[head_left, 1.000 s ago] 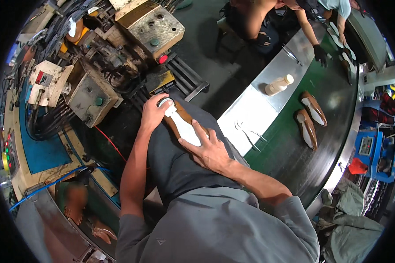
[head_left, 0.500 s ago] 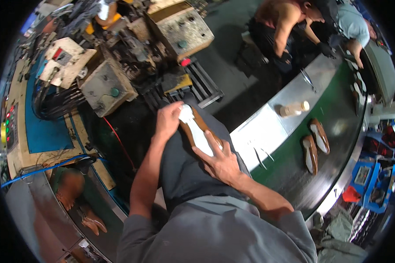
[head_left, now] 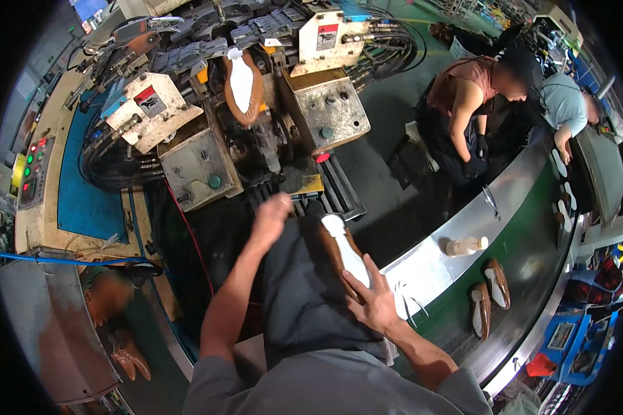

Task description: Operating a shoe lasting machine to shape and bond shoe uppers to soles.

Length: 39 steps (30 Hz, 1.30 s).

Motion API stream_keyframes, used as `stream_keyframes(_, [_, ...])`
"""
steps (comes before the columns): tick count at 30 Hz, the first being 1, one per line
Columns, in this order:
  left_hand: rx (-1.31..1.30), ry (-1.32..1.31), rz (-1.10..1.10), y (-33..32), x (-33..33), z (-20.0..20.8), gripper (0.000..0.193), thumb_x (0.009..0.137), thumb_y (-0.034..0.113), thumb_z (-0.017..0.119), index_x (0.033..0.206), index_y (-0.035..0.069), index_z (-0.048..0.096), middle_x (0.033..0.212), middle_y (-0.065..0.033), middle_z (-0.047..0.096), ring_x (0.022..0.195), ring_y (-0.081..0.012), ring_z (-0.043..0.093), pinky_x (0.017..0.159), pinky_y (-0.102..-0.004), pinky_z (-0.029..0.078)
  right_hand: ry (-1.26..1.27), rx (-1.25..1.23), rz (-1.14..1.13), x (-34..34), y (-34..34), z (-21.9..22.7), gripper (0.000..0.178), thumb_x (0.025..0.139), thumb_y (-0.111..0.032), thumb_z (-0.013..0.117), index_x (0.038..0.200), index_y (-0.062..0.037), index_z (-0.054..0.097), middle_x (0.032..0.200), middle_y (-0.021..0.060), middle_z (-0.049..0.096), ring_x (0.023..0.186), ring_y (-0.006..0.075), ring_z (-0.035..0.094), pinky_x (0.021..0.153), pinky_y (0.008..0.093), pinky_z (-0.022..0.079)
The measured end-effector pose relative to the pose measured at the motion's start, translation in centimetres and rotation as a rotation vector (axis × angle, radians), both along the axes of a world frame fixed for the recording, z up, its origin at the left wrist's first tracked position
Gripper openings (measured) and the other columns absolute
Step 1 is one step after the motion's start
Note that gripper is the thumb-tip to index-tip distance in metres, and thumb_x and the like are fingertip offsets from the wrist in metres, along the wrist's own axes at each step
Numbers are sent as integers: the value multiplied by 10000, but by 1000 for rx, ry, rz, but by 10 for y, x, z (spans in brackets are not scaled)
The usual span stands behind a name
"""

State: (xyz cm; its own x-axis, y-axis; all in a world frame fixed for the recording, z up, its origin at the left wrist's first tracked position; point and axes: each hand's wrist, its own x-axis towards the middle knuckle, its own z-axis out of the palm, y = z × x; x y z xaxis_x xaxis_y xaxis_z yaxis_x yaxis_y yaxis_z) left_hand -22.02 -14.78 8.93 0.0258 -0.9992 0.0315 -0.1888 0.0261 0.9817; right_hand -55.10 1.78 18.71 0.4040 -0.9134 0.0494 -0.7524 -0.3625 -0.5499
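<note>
A brown shoe upper with a white insole (head_left: 339, 247) lies sole up over my right thigh. My right hand (head_left: 375, 299) grips its near end, with the thumb and fingers along its sides. Apart from the shoe, my left hand (head_left: 271, 218) hangs above my left knee, in front of the machine. Motion blurs its fingers, so I cannot see whether they hold anything. Another brown shoe with a white insole (head_left: 241, 86) sits upright in the machine's middle, its narrow end pointing up.
Control boxes with green buttons (head_left: 214, 181) flank the machine. A curved conveyor (head_left: 522, 232) on the right carries a pair of brown shoes (head_left: 498, 283), while a bottle (head_left: 466, 246) and a pair of tweezers (head_left: 412, 308) lie along its metal edge. Two people work at the far right.
My left hand has come off the shoe's far end. The right hand still holds the shoe, now further right. The view has tilted up, bringing in the shoe in the machine.
</note>
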Motion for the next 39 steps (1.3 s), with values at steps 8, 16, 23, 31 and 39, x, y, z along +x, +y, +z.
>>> stream_keyframes(8, [212,827,65,-188,101,135,796,1084,604,637,1685,138,401,1633,-114,543,1429,-262,568,1192,-478,474,82,-206,-83,8,-92,70,778,813,-133,860,1545,-303,655,1725,296,334,1310,492,598,1040,539,587])
stream_keyframes(16, [-73,612,61,-132,100,174,679,1114,219,618,1707,57,329,1543,-143,584,1379,-253,623,1158,-410,518,69,-374,85,133,-245,130,779,829,-163,838,1551,-364,625,1669,270,411,1197,495,641,1042,546,593])
stream_keyframes(23, [-73,791,257,46,135,125,879,1123,521,497,1773,43,146,1763,-152,345,1573,-311,448,1273,-458,402,46,-495,102,251,-339,100,736,902,-251,803,1583,-405,572,1701,266,354,1179,540,608,984,581,602])
stream_keyframes(31, [20,708,420,126,120,82,870,1018,411,534,1769,113,210,1671,-160,442,1507,-311,515,1228,-453,455,128,-470,44,285,-329,67,777,949,-316,791,1642,-434,460,1750,274,205,1174,565,575,890,608,640])
stream_keyframes(39, [156,700,442,131,71,94,915,1007,422,594,1767,119,184,1684,-196,413,1548,-361,471,1270,-513,417,61,-665,10,284,-328,50,733,884,-157,758,1582,-268,564,1704,304,355,1357,560,511,1200,612,437])
